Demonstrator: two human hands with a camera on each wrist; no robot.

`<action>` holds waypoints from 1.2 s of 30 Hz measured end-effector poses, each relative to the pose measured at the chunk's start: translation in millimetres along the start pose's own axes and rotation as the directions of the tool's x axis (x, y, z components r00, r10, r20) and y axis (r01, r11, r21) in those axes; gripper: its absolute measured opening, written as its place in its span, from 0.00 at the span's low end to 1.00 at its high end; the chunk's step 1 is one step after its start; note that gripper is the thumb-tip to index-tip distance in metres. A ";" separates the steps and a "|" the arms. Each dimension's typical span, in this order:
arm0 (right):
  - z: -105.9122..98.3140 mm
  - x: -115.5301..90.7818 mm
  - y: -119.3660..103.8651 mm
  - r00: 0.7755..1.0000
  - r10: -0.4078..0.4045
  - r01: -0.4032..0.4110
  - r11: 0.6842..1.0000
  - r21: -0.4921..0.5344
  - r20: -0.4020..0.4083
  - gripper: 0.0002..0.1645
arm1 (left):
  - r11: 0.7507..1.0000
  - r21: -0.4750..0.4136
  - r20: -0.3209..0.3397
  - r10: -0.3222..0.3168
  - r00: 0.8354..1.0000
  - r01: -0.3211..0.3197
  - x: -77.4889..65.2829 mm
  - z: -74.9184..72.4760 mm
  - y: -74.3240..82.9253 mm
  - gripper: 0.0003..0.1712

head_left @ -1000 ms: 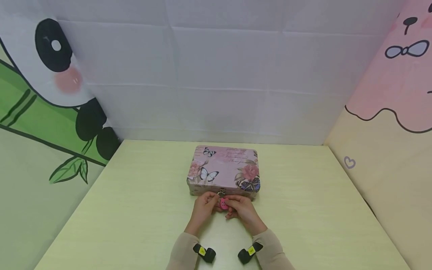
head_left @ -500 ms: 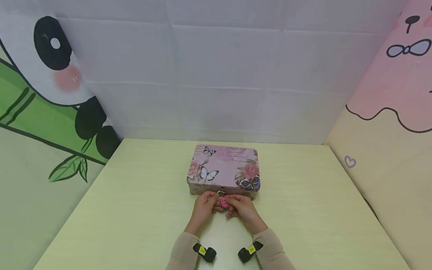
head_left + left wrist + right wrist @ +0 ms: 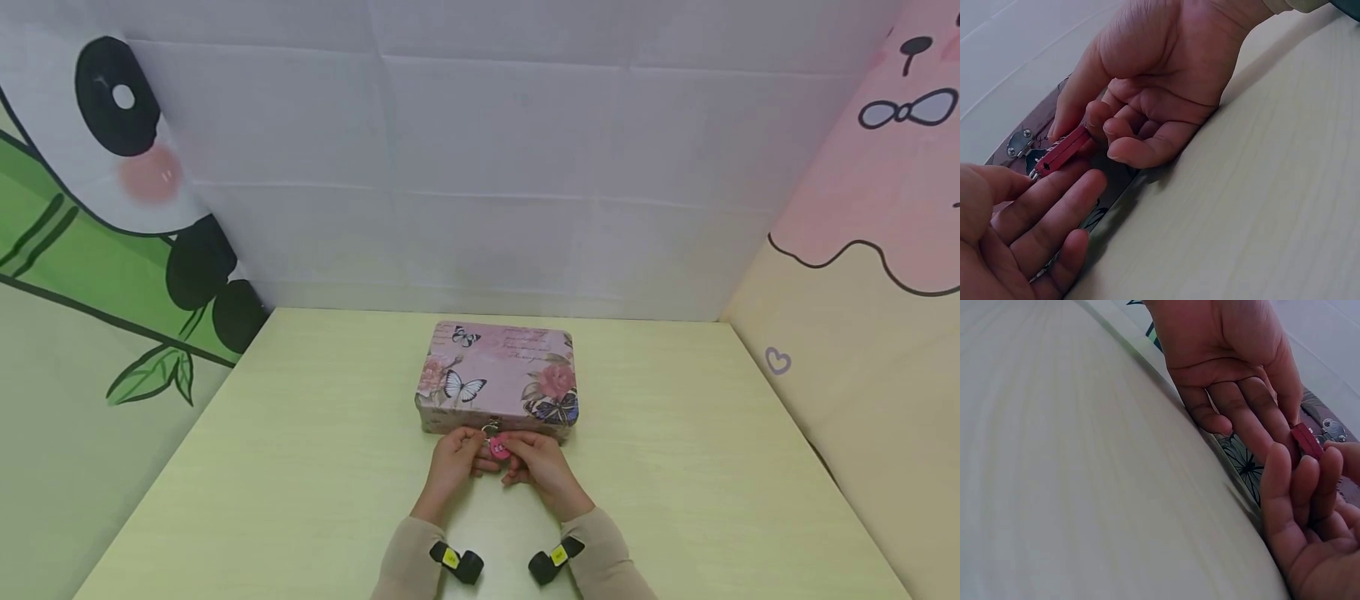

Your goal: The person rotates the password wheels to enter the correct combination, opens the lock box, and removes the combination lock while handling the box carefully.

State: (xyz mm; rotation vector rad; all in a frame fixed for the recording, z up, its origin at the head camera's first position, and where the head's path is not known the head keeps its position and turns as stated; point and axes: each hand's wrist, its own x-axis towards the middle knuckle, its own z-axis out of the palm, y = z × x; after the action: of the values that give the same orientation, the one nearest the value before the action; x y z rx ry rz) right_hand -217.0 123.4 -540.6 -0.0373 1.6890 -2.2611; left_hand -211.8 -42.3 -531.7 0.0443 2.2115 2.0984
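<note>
A tin box (image 3: 498, 367) printed with butterflies and roses lies on the table with its lid down. A metal clasp (image 3: 1020, 142) sits on its front side. Just before that clasp, both hands hold a small pink padlock (image 3: 498, 449) with light marks on its face. My left hand (image 3: 452, 463) pinches the padlock's shackle end, its other fingers spread below. The thumb and forefinger of my right hand (image 3: 546, 468) grip the padlock's body (image 3: 1305, 441) from the other side. Whether the shackle runs through the clasp is hard to tell.
The pale table (image 3: 300, 467) reaches out on both sides of the box. Behind it rises a white cloth wall (image 3: 495, 242); painted side walls stand left and right. Each sleeve carries a black wrist camera (image 3: 459, 564).
The padlock has tilted slightly and shifted a little to the right between the fingers. Both hands stay almost in place, and the box has not moved.
</note>
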 end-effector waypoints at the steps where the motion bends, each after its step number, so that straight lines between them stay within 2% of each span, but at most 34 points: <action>1: 0.0 0.1 0.2 1.000 0.001 -0.001 1.000 0.001 0.000 0.14 | 1.000 -0.002 -0.003 -0.002 1.000 0.002 -0.1 0.1 0.1 0.12; 11: -0.7 0.4 2.0 1.000 -0.006 0.006 1.000 0.014 0.011 0.13 | 1.000 0.003 -0.028 -0.005 1.000 0.005 0.5 1.2 -3.7 0.11; 18: 0.0 1.0 3.3 1.000 -0.009 0.009 1.000 0.014 0.005 0.12 | 1.000 -0.030 -0.054 -0.006 0.998 0.005 -1.2 3.4 -2.1 0.11; 21: 0.1 0.9 3.2 1.000 -0.006 0.006 1.000 0.018 0.000 0.12 | 0.999 -0.040 -0.064 0.001 0.998 -0.004 -6.8 5.6 8.4 0.11; 26: -0.6 1.7 4.0 1.000 0.001 -0.001 1.000 0.029 -0.008 0.11 | 0.999 -0.042 -0.110 0.005 0.994 -0.009 -7.9 10.5 8.3 0.10; 28: -0.8 1.6 3.8 1.000 0.001 0.000 0.999 0.032 -0.009 0.11 | 0.999 -0.051 -0.137 -0.005 0.991 -0.002 -3.7 12.3 -1.0 0.10; 30: -0.9 1.5 3.5 1.000 0.000 0.001 0.999 0.037 -0.009 0.10 | 0.999 -0.054 -0.156 -0.002 0.988 -0.006 -4.0 14.5 -1.0 0.10; 36: -0.6 0.4 1.5 1.000 -0.007 0.008 0.999 0.048 -0.009 0.09 | 0.997 -0.052 -0.233 0.038 0.972 -0.051 -7.7 22.5 -0.4 0.11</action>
State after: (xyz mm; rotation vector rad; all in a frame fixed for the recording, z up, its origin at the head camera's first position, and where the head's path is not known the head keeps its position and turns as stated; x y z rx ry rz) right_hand -217.2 123.5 -542.2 -0.0228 1.6408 -2.3100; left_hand -202.2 -20.6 -532.9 -0.1654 2.2919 2.2961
